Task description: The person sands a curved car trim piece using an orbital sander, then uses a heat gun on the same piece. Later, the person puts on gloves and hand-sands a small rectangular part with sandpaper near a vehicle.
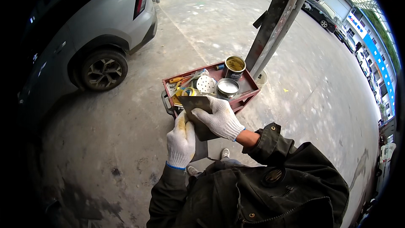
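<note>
In front of my body, both hands wear white knitted gloves and grip a dark grey sheet that looks like sandpaper. My right hand is closed on its upper right part, with the thumb lying across the face. Yellowish stains mark the glove of my left hand, which pinches the left edge lower down. Another dark flap hangs below the hands; whether it belongs to the same sheet I cannot tell. Just beyond stands a red tool cart, its near edge partly covered by the sheet and my hands.
On the cart are an open can of yellowish-brown paste, a round tin with white contents, a perforated white disc, a tape roll and an orange-handled tool. A metal post rises behind it. A silver car stands left.
</note>
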Action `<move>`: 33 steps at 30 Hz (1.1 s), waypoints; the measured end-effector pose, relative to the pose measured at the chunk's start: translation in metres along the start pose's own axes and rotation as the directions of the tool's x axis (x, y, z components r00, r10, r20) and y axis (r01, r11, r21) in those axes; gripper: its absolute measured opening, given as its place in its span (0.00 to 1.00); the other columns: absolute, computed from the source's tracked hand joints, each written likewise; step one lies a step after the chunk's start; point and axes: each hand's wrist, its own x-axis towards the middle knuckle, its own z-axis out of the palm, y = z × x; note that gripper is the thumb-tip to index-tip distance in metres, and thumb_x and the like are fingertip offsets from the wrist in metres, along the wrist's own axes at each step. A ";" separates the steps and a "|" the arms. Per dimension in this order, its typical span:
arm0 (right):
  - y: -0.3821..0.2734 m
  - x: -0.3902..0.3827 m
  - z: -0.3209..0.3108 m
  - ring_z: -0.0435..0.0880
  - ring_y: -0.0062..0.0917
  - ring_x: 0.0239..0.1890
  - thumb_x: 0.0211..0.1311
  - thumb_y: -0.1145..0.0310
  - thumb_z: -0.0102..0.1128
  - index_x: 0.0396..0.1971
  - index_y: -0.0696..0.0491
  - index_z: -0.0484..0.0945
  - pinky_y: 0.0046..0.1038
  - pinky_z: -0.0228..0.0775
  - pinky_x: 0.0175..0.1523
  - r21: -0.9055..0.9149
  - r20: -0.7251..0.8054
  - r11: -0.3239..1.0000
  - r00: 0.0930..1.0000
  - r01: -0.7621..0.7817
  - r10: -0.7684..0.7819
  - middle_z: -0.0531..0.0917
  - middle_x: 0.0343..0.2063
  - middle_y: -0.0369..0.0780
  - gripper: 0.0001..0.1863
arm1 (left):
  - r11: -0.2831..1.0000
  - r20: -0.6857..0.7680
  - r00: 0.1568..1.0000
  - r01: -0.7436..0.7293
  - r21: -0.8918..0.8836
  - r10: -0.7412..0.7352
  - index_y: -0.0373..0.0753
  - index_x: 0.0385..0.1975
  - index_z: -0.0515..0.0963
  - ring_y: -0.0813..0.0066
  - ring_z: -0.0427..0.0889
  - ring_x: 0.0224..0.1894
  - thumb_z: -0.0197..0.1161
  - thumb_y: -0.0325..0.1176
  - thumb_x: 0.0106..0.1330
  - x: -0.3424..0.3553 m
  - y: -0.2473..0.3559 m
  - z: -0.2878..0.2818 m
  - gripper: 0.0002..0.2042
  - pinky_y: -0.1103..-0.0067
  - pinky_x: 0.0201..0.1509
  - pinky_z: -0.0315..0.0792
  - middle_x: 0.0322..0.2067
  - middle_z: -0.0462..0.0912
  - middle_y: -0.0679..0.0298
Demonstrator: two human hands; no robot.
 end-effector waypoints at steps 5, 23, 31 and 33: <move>0.002 0.012 0.000 0.83 0.44 0.28 0.60 0.62 0.64 0.40 0.61 0.79 0.35 0.74 0.36 -0.091 0.167 0.994 0.985 0.051 -0.035 0.82 0.26 0.52 0.17 | 0.990 0.112 0.992 0.045 0.137 -0.061 0.28 0.57 0.72 0.43 0.85 0.40 0.55 0.30 0.70 0.004 -0.004 -0.013 0.18 0.65 0.41 0.79 0.36 0.83 0.38; 0.016 0.013 0.008 0.84 0.46 0.35 0.60 0.62 0.63 0.44 0.56 0.79 0.38 0.76 0.42 -0.158 0.247 0.987 0.967 -0.028 0.067 0.84 0.32 0.51 0.16 | 0.684 0.505 0.802 0.564 -0.463 -0.319 0.29 0.61 0.67 0.73 0.78 0.53 0.61 0.16 0.57 -0.006 -0.028 -0.010 0.29 0.78 0.59 0.70 0.52 0.79 0.58; 0.018 0.011 0.015 0.84 0.45 0.35 0.59 0.64 0.63 0.42 0.54 0.80 0.38 0.78 0.41 -0.309 0.147 0.951 0.988 -0.006 0.055 0.84 0.33 0.48 0.13 | 0.678 0.465 0.819 0.554 -0.484 -0.337 0.29 0.54 0.72 0.76 0.79 0.48 0.58 0.15 0.55 -0.002 -0.032 -0.010 0.23 0.80 0.53 0.72 0.47 0.79 0.61; 0.015 0.013 0.014 0.84 0.44 0.35 0.60 0.65 0.62 0.42 0.53 0.80 0.38 0.77 0.42 -0.316 0.285 0.949 0.954 0.000 0.095 0.84 0.32 0.48 0.13 | 0.689 0.455 0.804 0.577 -0.439 -0.383 0.29 0.56 0.71 0.75 0.79 0.49 0.58 0.15 0.55 -0.001 -0.033 -0.012 0.24 0.80 0.54 0.71 0.48 0.79 0.62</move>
